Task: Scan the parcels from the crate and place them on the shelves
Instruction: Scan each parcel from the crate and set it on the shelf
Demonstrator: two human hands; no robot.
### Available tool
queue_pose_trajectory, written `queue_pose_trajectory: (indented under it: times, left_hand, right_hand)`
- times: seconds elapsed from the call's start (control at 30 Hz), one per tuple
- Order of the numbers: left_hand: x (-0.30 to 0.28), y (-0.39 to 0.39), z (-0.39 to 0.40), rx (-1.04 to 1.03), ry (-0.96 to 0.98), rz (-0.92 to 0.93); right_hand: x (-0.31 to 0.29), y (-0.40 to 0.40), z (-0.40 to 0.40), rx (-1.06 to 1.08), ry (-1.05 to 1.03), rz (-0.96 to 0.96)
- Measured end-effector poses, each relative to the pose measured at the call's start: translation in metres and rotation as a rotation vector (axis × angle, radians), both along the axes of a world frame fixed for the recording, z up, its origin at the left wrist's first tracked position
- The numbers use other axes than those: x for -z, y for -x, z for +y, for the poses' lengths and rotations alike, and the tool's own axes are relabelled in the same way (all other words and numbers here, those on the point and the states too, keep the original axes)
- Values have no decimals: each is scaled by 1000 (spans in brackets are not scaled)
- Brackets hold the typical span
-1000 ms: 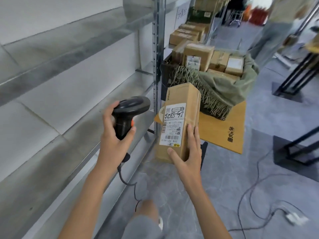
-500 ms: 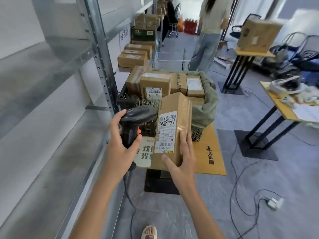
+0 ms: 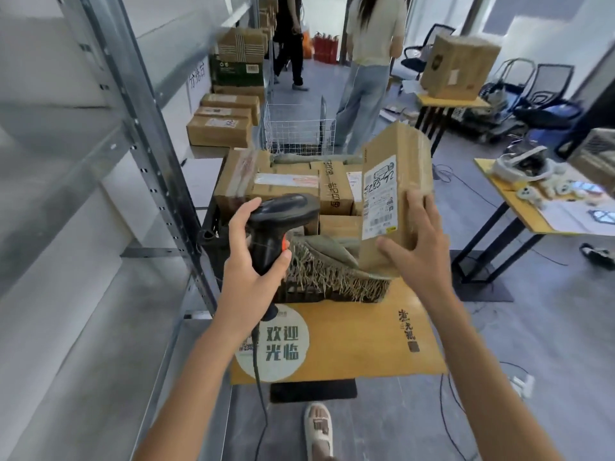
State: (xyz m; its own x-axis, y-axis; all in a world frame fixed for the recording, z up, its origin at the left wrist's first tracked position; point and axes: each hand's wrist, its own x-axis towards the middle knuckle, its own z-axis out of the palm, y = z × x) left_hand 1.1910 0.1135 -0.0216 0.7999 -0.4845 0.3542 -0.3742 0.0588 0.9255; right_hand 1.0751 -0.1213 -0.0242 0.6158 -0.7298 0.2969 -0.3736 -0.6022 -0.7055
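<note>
- We are holding a brown cardboard parcel (image 3: pixel 396 197) up in the air with our right hand (image 3: pixel 417 247). It is floating just over the right side of the crate (image 3: pixel 213 241).
- Our right fingers are curling around the low right corner of the parcel, and our thumb is pressing on the front near the white label (image 3: pixel 379 197).
- Our left hand (image 3: pixel 253 257) is wrapping all its fingers around the handle of the black scanner (image 3: pixel 283 224). The scanner's head is pointing to the right, toward the parcel.
- We are thinking the parcel is light, because one hand is lifting it fine. It is looking stiff, with hard flat sides, so it is not bending.
- The shiny tape on it may be a bit slippery, so we are thinking the best place to hold is across the bottom edge and up one side.
- The parcel is standing tall, with its long way going up and down and its top leaning a little to the right.
- Its label side is facing us and the scanner.
- The crate is sitting full of other boxes, with a green cloth (image 3: pixel 332 254) hanging over its edge.
- The metal shelves (image 3: pixel 100 154) are standing to our left, near the crate.
</note>
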Motion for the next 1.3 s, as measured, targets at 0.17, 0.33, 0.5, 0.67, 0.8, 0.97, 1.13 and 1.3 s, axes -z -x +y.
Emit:
queue_pose_trajectory:
  times: [0.17,0.33,0.5,0.67,0.8,0.97,1.13,1.3]
  left_hand:
    - [2,-32,-24,29,19,-8]
    - [4,-58,-46,20,-24,-1]
    - [11,-77,-73,38,-53,21]
    - [20,-86,-92,78,-77,57]
    - [20,-87,-104,81,-94,68]
    - [18,-86,-108,85,-110,51]
    - [17,-79,-103,80,-104,50]
    - [10,-72,-86,77,-129,33]
  right_hand:
    - [-3,-64,-55,6,85,270]
    - [19,-113,-79,38,196,564]
    - [27,-146,-100,87,326,716]
    - [33,-154,-122,71,365,755]
    - [36,-155,-130,41,365,783]
    - [29,-163,-137,19,367,809]
    - [19,-172,-143,-26,303,843]
    - [6,-164,-139,-60,300,768]
